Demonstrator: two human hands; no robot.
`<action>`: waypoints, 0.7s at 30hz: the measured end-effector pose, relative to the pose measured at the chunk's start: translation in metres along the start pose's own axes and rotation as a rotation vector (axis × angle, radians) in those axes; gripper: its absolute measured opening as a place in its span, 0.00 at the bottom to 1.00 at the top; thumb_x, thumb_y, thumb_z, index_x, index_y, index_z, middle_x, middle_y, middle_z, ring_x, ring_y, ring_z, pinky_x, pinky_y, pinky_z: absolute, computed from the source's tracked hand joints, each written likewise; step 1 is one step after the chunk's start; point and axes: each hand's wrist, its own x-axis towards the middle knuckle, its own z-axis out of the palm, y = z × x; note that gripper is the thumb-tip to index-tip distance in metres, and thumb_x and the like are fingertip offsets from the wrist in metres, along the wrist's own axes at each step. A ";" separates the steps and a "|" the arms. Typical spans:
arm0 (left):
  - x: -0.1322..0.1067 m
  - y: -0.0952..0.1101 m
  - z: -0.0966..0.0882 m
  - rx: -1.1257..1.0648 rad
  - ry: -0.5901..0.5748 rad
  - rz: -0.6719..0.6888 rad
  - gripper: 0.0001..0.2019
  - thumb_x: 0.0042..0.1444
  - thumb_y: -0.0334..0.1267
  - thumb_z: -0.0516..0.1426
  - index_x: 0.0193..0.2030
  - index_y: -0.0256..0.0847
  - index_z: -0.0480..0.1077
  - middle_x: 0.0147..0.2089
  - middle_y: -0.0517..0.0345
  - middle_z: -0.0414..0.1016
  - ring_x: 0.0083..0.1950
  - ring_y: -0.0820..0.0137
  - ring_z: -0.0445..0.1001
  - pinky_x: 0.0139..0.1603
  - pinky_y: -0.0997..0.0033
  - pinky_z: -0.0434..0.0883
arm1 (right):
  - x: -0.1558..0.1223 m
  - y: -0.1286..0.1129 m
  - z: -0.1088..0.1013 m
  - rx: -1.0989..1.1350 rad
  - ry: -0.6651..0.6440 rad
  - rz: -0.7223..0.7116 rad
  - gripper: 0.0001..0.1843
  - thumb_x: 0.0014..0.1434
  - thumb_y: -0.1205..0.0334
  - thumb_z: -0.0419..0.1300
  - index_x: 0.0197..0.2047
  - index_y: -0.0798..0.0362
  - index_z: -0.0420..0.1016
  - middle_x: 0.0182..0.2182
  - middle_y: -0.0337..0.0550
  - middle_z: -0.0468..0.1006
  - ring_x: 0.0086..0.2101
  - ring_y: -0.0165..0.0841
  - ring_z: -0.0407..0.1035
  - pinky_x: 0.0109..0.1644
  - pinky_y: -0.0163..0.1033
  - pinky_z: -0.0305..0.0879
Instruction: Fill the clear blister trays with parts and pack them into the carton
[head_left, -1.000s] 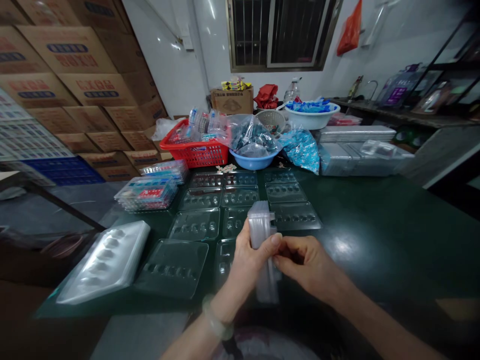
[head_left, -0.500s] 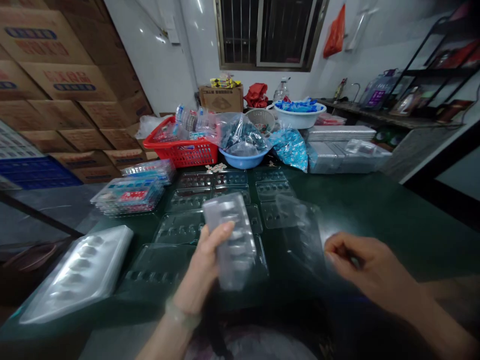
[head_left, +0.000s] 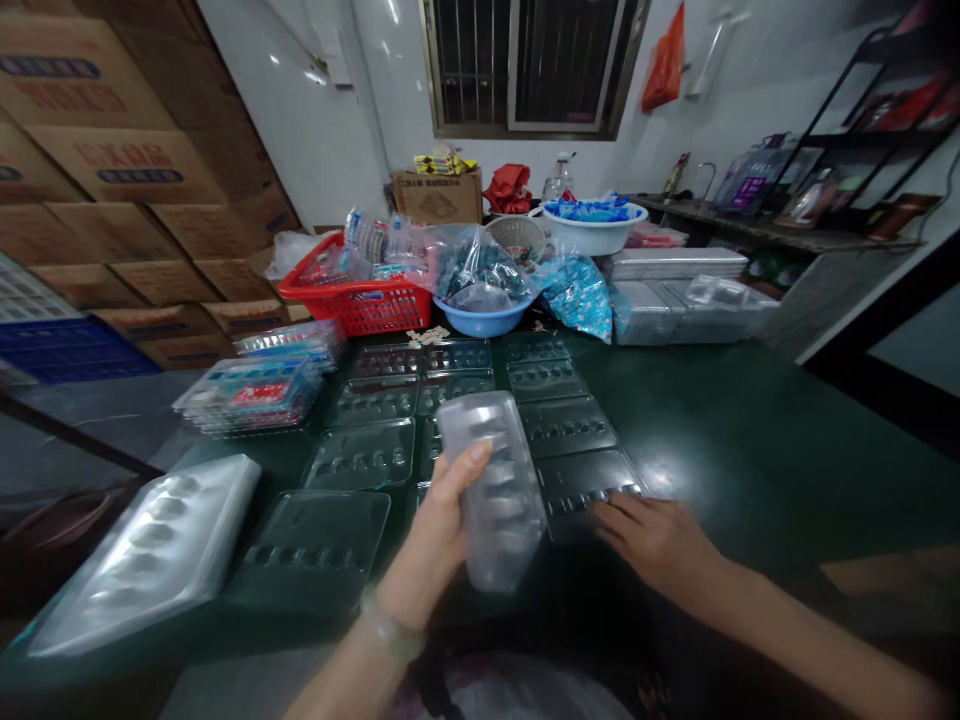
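My left hand (head_left: 450,520) is closed round a stack of clear plastic blister trays (head_left: 501,490), held tilted above the table with the thumb across the moulded pockets. My right hand (head_left: 652,535) rests its stretched fingers on the lower right part of a single clear blister tray (head_left: 581,475), which lies flat on the dark green table (head_left: 739,425). More single trays lie in rows, such as one blister tray (head_left: 319,535) at front left and another blister tray (head_left: 364,452) behind it. The held stack hides part of the middle column.
A thick stack of trays (head_left: 154,550) stands at the left edge. Behind it are filled packs (head_left: 251,392). At the back sit a red basket (head_left: 375,308), a blue basin (head_left: 487,318), a blue patterned bag (head_left: 574,300) and grey tray stacks (head_left: 682,312). Cartons (head_left: 135,165) line the left wall.
My right hand has moved left and down, and the single tray it held in the air now lies flat in the right column. The stack in my left hand has shifted slightly right.
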 end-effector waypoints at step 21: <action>-0.001 -0.031 0.016 0.232 -0.252 0.112 0.15 0.49 0.44 0.61 0.38 0.38 0.64 0.24 0.63 0.67 0.17 0.73 0.68 0.16 0.74 0.68 | 0.054 -0.050 -0.028 1.319 -0.228 0.507 0.11 0.52 0.56 0.61 0.27 0.56 0.72 0.17 0.33 0.70 0.14 0.23 0.64 0.17 0.28 0.58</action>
